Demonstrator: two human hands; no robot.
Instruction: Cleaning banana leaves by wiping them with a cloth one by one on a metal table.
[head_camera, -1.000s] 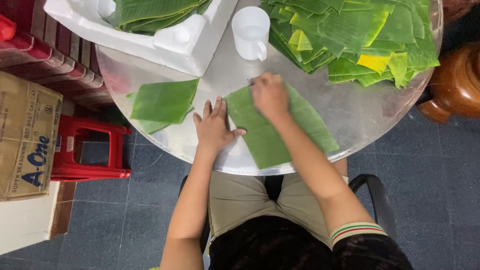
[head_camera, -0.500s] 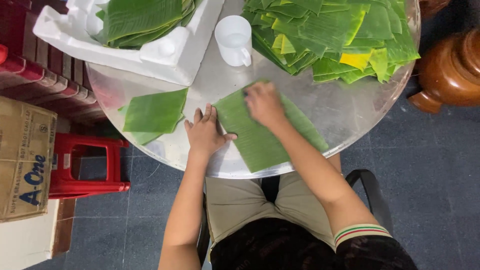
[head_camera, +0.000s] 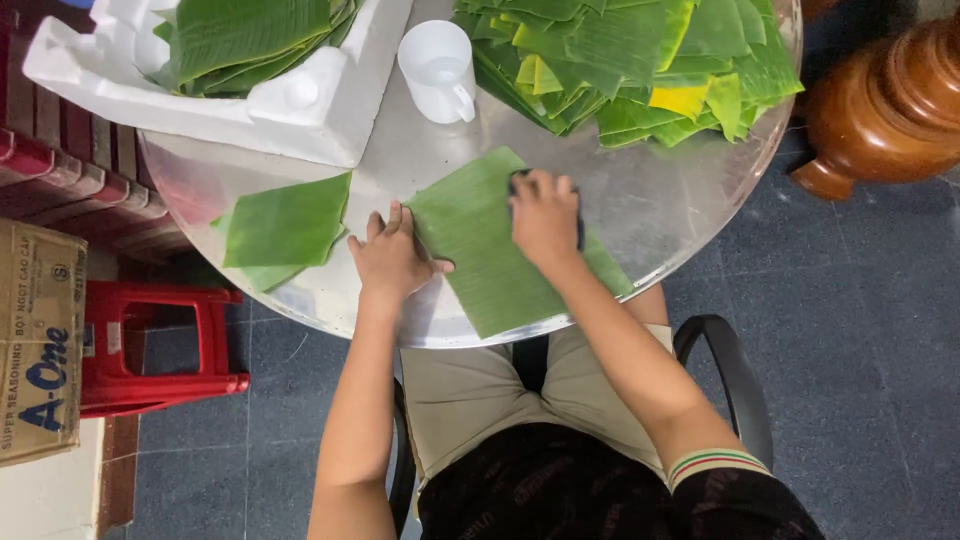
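While left hand (head_camera: 392, 258) lies flat, right-hand fingers (head_camera: 545, 215) grip a dark cloth (head_camera: 520, 182) on leaf (head_camera: 490, 260).

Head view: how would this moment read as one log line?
left hand: flat on banana leaf edge | right hand: pressing dark cloth on leaf | round metal table

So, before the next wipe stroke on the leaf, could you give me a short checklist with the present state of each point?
1. Left hand pins the banana leaf edge: ok.
2. Right hand presses a dark cloth on the leaf: ok.
3. Leaf lies flat on the round metal table: ok.
4. Leaf fully on the table: not ok, its near corner overhangs.
5. White cup clear of the leaf: ok.
6. Leaf surface clean: cannot tell.
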